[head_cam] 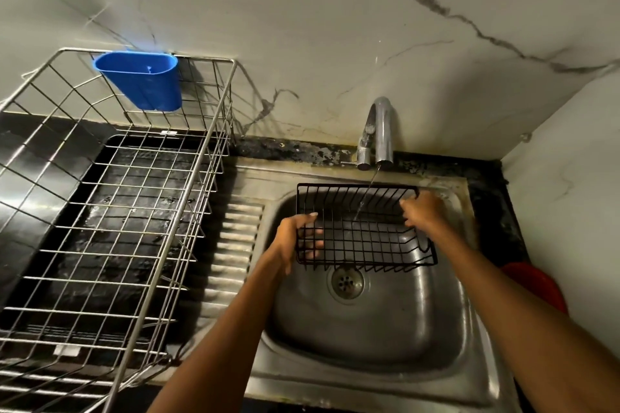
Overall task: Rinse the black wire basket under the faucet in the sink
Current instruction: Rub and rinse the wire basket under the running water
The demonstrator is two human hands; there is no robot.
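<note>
A black wire basket (362, 238) is held over the steel sink (369, 339), above the drain. My left hand (297, 238) grips its left end, fingers wrapped through the wires. My right hand (424, 211) grips its right end near the back corner. The chrome faucet (380, 131) stands behind the sink, and a thin stream of water (365, 194) falls from its spout into the basket's back half.
A large steel wire dish rack (110, 211) fills the counter to the left, with a blue plastic cup holder (144, 80) hooked on its back rim. A ribbed drainboard (235, 245) lies between rack and sink. Something red (536, 282) sits at the right, beside the marble wall.
</note>
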